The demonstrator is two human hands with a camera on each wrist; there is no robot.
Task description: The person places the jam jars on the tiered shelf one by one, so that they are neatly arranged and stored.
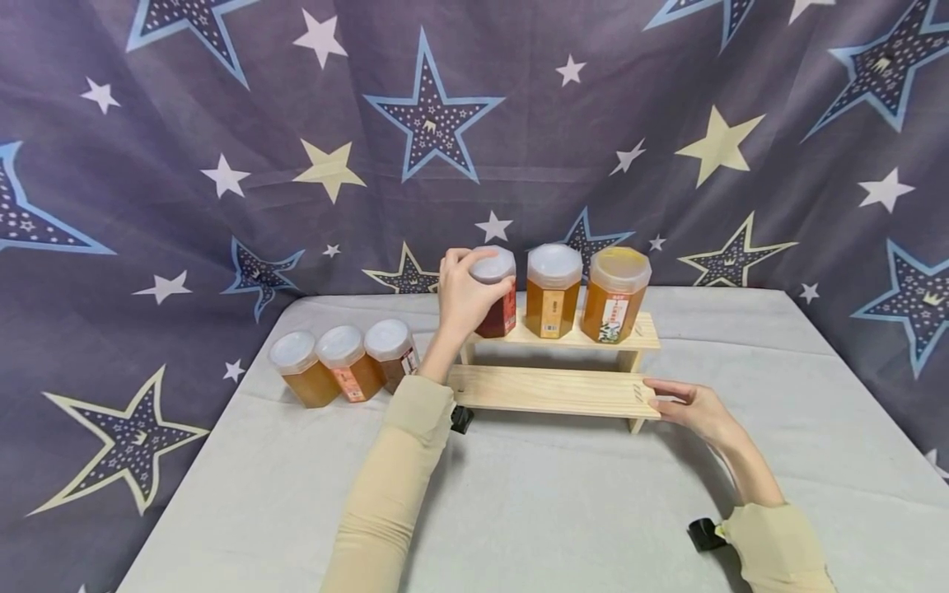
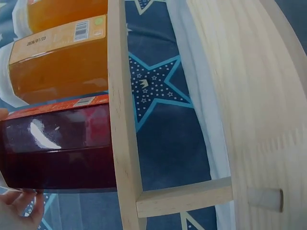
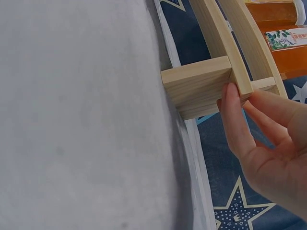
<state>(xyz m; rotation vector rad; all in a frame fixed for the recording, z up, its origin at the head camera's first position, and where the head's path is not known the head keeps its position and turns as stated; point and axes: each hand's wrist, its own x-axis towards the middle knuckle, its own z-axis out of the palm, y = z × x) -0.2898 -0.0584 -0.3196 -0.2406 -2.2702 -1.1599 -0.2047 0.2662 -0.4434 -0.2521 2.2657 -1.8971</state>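
My left hand (image 1: pixel 461 298) grips a dark red jar (image 1: pixel 494 321) with a whitish lid, at the left end of the upper board of a two-step wooden rack (image 1: pixel 549 390). In the left wrist view the dark red jar (image 2: pixel 57 148) has its base right at the upper board (image 2: pixel 122 120), fingertips (image 2: pixel 29 206) along its side. To its right on that board stand an amber jar (image 1: pixel 554 292) with a yellow label and another amber jar (image 1: pixel 617 296) with a yellowish lid. My right hand (image 1: pixel 700 413) pinches the lower board's right end between thumb and fingers, seen closely in the right wrist view (image 3: pixel 271 160).
Left of the rack, three more lidded jars stand in a row: a plain amber one (image 1: pixel 307 375), one with an orange label (image 1: pixel 352 371) and a darker one (image 1: pixel 390 354). A pale grey cloth (image 1: pixel 549 511) covers the table. Behind hangs a dark star-patterned curtain (image 1: pixel 519 189).
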